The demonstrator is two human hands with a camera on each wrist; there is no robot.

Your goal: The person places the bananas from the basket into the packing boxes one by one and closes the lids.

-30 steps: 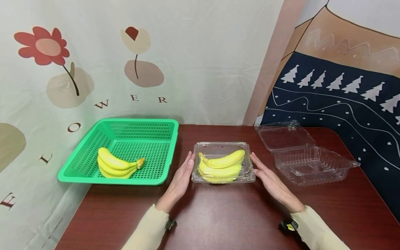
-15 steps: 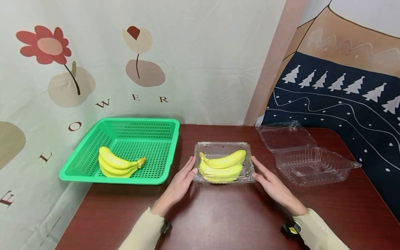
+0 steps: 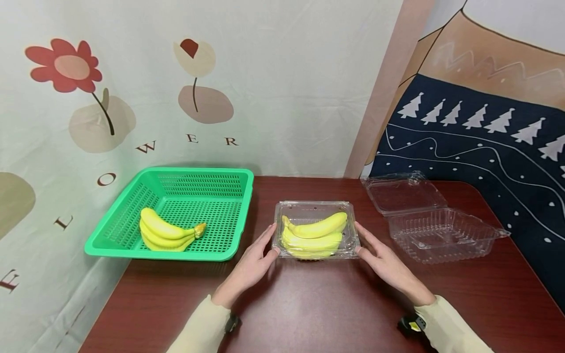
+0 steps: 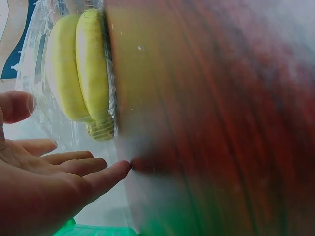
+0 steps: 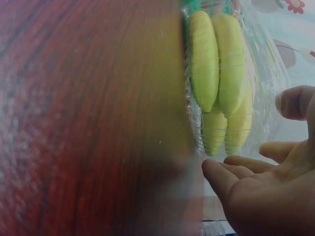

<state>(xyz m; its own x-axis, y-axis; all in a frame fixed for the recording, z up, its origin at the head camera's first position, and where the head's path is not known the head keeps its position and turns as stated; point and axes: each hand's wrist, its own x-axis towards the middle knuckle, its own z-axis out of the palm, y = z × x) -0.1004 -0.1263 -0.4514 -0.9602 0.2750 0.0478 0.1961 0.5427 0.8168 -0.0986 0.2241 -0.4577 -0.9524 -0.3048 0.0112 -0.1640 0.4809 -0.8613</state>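
Note:
A clear plastic clamshell box (image 3: pixel 315 208) sits on the table in the head view, its lid lying over a bunch of yellow bananas (image 3: pixel 314 240). My left hand (image 3: pixel 251 264) lies along the box's left side, fingers extended and thumb at the near left corner. On the opposite side my right hand (image 3: pixel 388 264) mirrors it, with the thumb at the near right corner. Both wrist views show the fingers of the left hand (image 4: pixel 54 177) and right hand (image 5: pixel 266 182) fairly straight beside the box wall. Neither wraps round it.
To the left stands a green perforated basket (image 3: pixel 225 211) with another banana bunch (image 3: pixel 167 233) in it. A second clear clamshell box (image 3: pixel 441 235) rests at the right with its lid (image 3: pixel 403 193) folded back. A printed cloth (image 3: pixel 287 98) hangs behind the dark red table (image 3: pixel 318 304).
Both thumbs have slid towards me, down to the box's near corners. The hands have come slightly nearer to me along its sides. The box and bananas have stayed in place.

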